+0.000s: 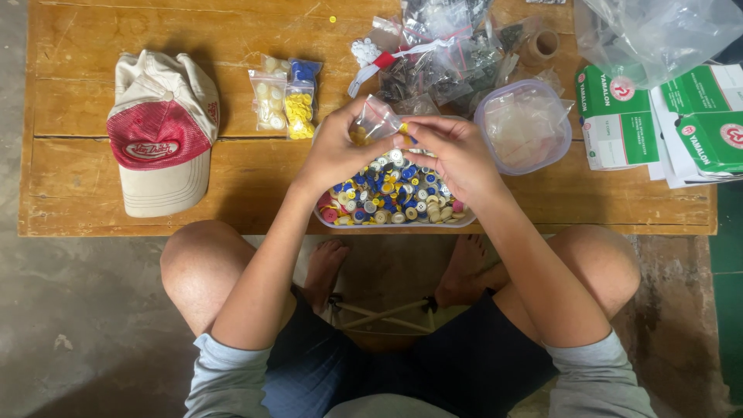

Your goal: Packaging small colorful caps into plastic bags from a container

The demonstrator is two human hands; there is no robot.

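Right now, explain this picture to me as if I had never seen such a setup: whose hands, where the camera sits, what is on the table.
A camera on a seated person's head looks down at their bare hands. The left hand pinches a small clear bag; the right hand meets it at the bag's mouth. Below them sits a tub of mixed coloured buttons on a wooden table. Also there: a red and cream cap, filled button bags, an empty clear tub and green boxes.

small bag (377,118): clear plastic, tilted, held above the tub, a few yellowish buttons inside
button tub (395,220): clear shallow container at the bench's (93,209) near edge, heaped with mixed blue, white, yellow, pink buttons
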